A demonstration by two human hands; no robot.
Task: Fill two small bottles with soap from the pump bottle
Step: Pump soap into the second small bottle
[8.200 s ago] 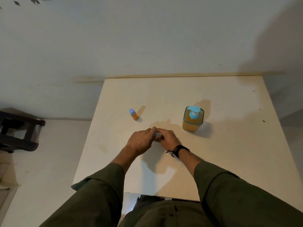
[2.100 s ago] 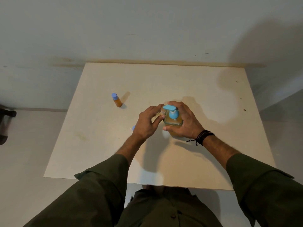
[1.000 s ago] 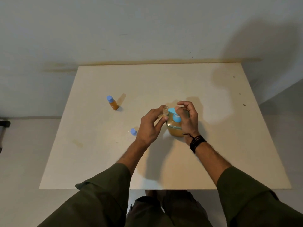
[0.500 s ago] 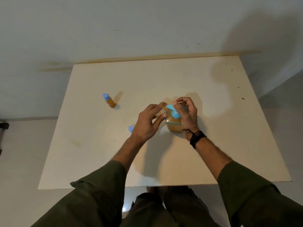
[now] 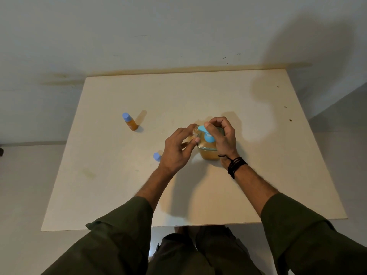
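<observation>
Pump bottle (image 5: pixel 208 153) stands mid-table (image 5: pixel 218 92), squarish, clear, amber soap inside, blue pump head. Right hand (image 5: pixel 223 139) curls over the pump, fingers pressing the top. Left hand (image 5: pixel 176 150) pinches a small clear bottle (image 5: pixel 195 131) at the spout, grip narrow around it. Loose blue cap (image 5: pixel 156 156) lies just left of that hand. Capped small bottle (image 5: pixel 130 122), amber-filled, stands upright, far left, well apart.

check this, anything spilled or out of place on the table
No spill shows. A loose blue cap lies on the table beside the left hand, off the small bottle held at the pump bottle. The table has faint stains.
</observation>
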